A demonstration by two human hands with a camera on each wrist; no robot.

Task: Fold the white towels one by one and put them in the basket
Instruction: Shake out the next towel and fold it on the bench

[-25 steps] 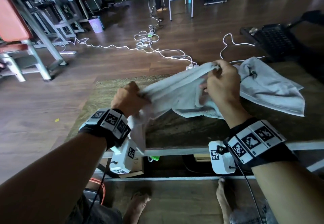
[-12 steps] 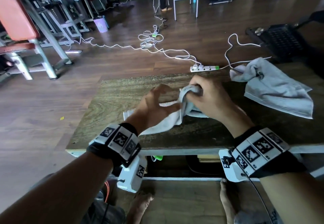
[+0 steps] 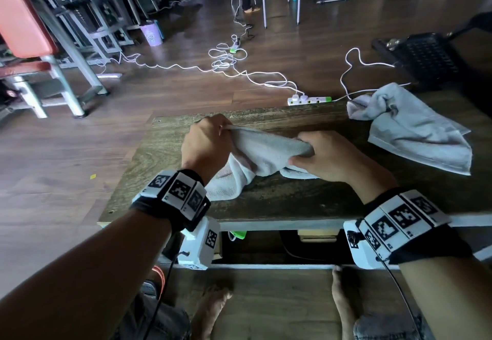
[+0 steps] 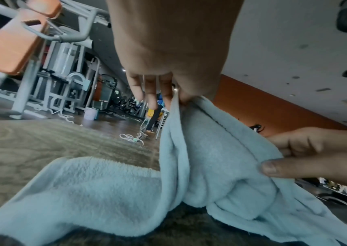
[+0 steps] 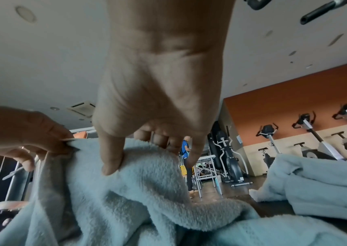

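A white towel [image 3: 263, 153] hangs between both hands above the wooden table [image 3: 165, 150], its lower end bunched on the tabletop. My left hand [image 3: 213, 137] pinches one edge of this towel [image 4: 200, 166] at the far left. My right hand [image 3: 319, 153] pinches the towel [image 5: 147, 191] between thumb and fingers a short way to the right. A second white towel [image 3: 415, 132] lies crumpled at the table's far right, also seen in the right wrist view [image 5: 320, 183]. A black basket [image 3: 426, 57] stands beyond the table at the far right.
A white power strip [image 3: 308, 99] and looping cables [image 3: 226, 60] lie on the wooden floor past the table. Gym equipment with orange pads [image 3: 24, 25] stands at the left. My bare feet [image 3: 210, 307] are under the table's near edge.
The towel went from stretched in the air down onto the table. My left hand let go, then took a new pinch on its far edge; both hands now lift it again.
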